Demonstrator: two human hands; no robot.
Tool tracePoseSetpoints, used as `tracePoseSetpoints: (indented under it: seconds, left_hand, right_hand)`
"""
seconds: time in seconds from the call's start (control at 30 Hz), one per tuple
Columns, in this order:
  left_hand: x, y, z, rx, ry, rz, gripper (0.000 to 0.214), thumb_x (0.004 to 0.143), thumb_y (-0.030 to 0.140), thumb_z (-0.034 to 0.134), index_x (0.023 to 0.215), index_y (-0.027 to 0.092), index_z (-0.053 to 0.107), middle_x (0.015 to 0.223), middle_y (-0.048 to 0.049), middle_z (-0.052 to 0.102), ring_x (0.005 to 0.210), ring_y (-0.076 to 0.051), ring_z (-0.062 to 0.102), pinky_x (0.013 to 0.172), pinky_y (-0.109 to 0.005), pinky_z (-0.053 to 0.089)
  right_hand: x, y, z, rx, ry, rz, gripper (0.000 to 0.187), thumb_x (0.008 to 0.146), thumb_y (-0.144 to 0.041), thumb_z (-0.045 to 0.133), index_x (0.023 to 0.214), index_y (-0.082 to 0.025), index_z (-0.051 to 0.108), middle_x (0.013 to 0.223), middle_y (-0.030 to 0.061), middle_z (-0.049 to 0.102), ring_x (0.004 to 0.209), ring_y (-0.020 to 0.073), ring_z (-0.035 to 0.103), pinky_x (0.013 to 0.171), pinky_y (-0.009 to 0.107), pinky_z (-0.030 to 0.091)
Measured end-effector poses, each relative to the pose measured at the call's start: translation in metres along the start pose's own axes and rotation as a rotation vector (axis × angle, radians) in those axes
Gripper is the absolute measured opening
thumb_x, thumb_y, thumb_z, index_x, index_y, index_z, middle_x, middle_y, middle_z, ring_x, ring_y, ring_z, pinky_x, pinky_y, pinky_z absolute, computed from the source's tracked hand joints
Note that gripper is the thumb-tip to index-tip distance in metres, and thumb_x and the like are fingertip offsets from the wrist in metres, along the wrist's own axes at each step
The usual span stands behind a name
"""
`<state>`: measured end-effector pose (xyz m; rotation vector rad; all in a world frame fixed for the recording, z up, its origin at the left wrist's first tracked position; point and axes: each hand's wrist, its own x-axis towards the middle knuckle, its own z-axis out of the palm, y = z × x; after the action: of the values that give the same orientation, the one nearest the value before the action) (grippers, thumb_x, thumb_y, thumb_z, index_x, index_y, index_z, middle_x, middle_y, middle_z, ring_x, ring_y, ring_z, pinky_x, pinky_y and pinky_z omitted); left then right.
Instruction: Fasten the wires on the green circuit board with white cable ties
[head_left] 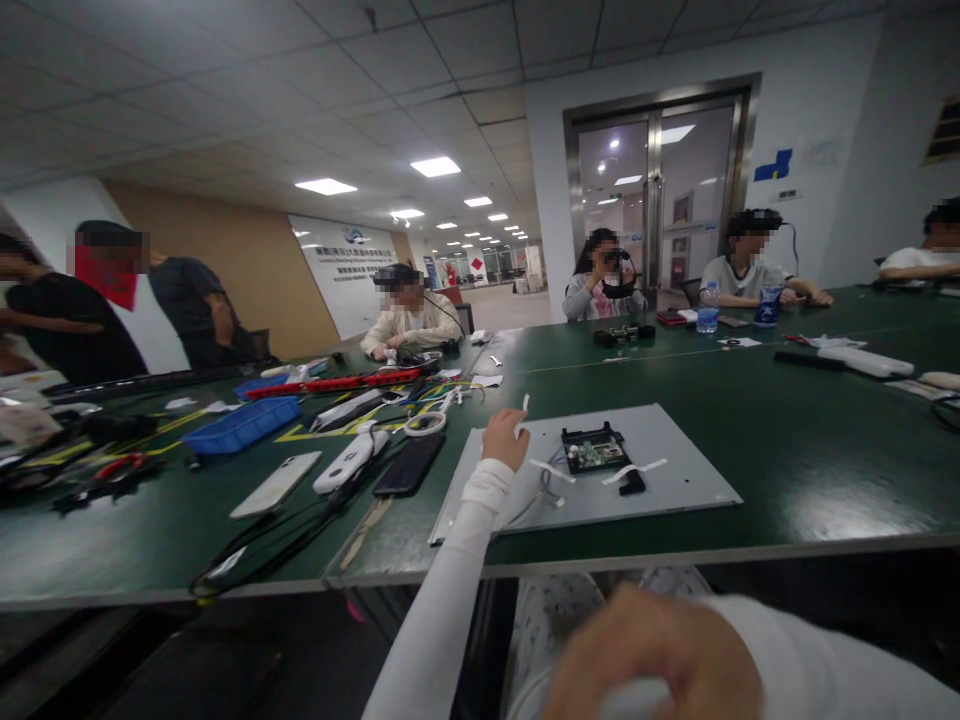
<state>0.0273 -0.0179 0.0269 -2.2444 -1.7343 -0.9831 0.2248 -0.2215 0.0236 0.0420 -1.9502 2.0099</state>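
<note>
My left hand (506,440) is over the left part of a flat grey panel (675,450), fingers bent, with a short strip of white tape (526,403) sticking up at the fingertips. On the panel sits a black plastic frame with a green circuit board (594,450). White tape strips (634,473) lie across its lower edge and over a grey cable (545,484), and a small black part (631,484) rests close by. Low and near the camera, my right hand (652,655) is curled and blurred; something pale shows below it, too unclear to name.
Left of the panel lie a dark phone (409,466), a white tape roll (424,424), a white power strip (351,460), a white phone (277,485) and cables. A blue tray (241,425) stands farther left. Several people sit or stand around the green table (810,440).
</note>
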Motion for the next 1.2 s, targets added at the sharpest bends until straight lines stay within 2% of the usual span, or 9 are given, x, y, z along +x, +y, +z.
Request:
tracePoseSetpoints:
  seconds: [0.07, 0.1, 0.2, 0.3, 0.4, 0.57, 0.7, 0.87, 1.2]
  left_hand:
    - [0.007, 0.003, 0.000, -0.029, -0.009, 0.014, 0.033, 0.067, 0.013, 0.047, 0.097, 0.019, 0.059, 0.098, -0.0044, 0.056, 0.092, -0.018, 0.049, 0.084, -0.032, 0.039]
    - [0.010, 0.004, 0.001, -0.039, -0.014, 0.021, 0.033, 0.067, 0.013, 0.047, 0.097, 0.019, 0.059, 0.097, -0.0043, 0.056, 0.092, -0.017, 0.049, 0.085, -0.031, 0.039]
    - [0.018, 0.005, 0.007, -0.057, -0.029, 0.025, 0.034, 0.067, 0.011, 0.047, 0.097, 0.018, 0.059, 0.095, -0.0043, 0.057, 0.091, -0.017, 0.050, 0.085, -0.031, 0.039]
    - [0.022, -0.001, 0.018, -0.088, -0.052, 0.001, 0.034, 0.065, 0.010, 0.049, 0.097, 0.017, 0.058, 0.094, -0.0049, 0.058, 0.091, -0.017, 0.050, 0.085, -0.030, 0.039]
    - [0.023, -0.012, 0.033, -0.151, -0.076, -0.068, 0.035, 0.064, 0.009, 0.050, 0.097, 0.016, 0.058, 0.093, -0.0047, 0.058, 0.088, -0.015, 0.052, 0.084, -0.029, 0.040]
    - [0.020, -0.031, 0.055, -0.293, -0.062, -0.135, 0.036, 0.061, 0.009, 0.053, 0.096, 0.015, 0.059, 0.093, -0.0047, 0.059, 0.084, -0.014, 0.054, 0.084, -0.030, 0.040]
    - [0.014, -0.042, 0.068, -0.552, -0.008, -0.269, 0.035, 0.061, 0.011, 0.054, 0.094, 0.016, 0.060, 0.089, -0.0044, 0.061, 0.083, -0.015, 0.055, 0.078, -0.031, 0.043]
    - [0.007, -0.045, 0.074, -0.842, -0.008, -0.472, 0.035, 0.060, 0.016, 0.054, 0.095, 0.017, 0.060, 0.087, -0.0042, 0.063, 0.077, -0.015, 0.057, 0.058, -0.024, 0.046]
    - [-0.004, -0.037, 0.075, -0.887, -0.015, -0.499, 0.033, 0.058, 0.014, 0.052, 0.090, 0.016, 0.061, 0.081, -0.0024, 0.064, 0.072, -0.013, 0.056, 0.055, -0.021, 0.044]
  right_hand:
    - [0.020, -0.008, -0.059, -0.291, 0.296, -0.071, 0.038, 0.073, -0.040, 0.045, 0.108, -0.026, 0.052, 0.113, 0.0021, 0.051, 0.108, 0.0181, 0.042, 0.094, 0.037, 0.029]
    - [0.027, -0.007, -0.091, -0.540, 0.527, -0.089, 0.035, 0.075, -0.037, 0.045, 0.105, -0.022, 0.053, 0.112, 0.0045, 0.051, 0.107, 0.0183, 0.042, 0.095, 0.037, 0.027]
    - [0.031, 0.010, -0.183, -1.148, 0.954, 0.164, 0.031, 0.073, -0.030, 0.048, 0.100, -0.017, 0.056, 0.113, 0.0088, 0.049, 0.107, 0.0201, 0.040, 0.094, 0.036, 0.026]
    - [0.006, 0.035, -0.251, -1.383, 1.119, 0.571, 0.032, 0.075, -0.029, 0.045, 0.104, -0.017, 0.053, 0.114, 0.0103, 0.047, 0.108, 0.0214, 0.038, 0.091, 0.035, 0.028]
    - [-0.029, 0.056, -0.289, -1.397, 1.165, 0.866, 0.036, 0.080, -0.031, 0.036, 0.112, -0.018, 0.047, 0.115, 0.0114, 0.046, 0.108, 0.0207, 0.038, 0.088, 0.036, 0.029]
    - [-0.060, 0.074, -0.308, -1.439, 1.226, 1.024, 0.046, 0.081, -0.043, 0.029, 0.120, -0.019, 0.038, 0.126, 0.0124, 0.035, 0.114, 0.0237, 0.031, 0.088, 0.045, 0.025]
    - [-0.062, 0.079, -0.307, -1.453, 1.175, 1.050, 0.053, 0.080, -0.048, 0.024, 0.127, -0.023, 0.027, 0.133, 0.0100, 0.025, 0.120, 0.0243, 0.021, 0.090, 0.049, 0.021]
    - [-0.065, 0.080, -0.306, -1.491, 1.099, 1.017, 0.055, 0.080, -0.051, 0.019, 0.128, -0.025, 0.025, 0.133, 0.0089, 0.027, 0.120, 0.0236, 0.020, 0.091, 0.046, 0.021]
    - [-0.077, 0.086, -0.295, -1.519, 1.113, 1.031, 0.056, 0.080, -0.052, 0.019, 0.128, -0.024, 0.025, 0.133, 0.0090, 0.025, 0.121, 0.0240, 0.018, 0.091, 0.046, 0.021]
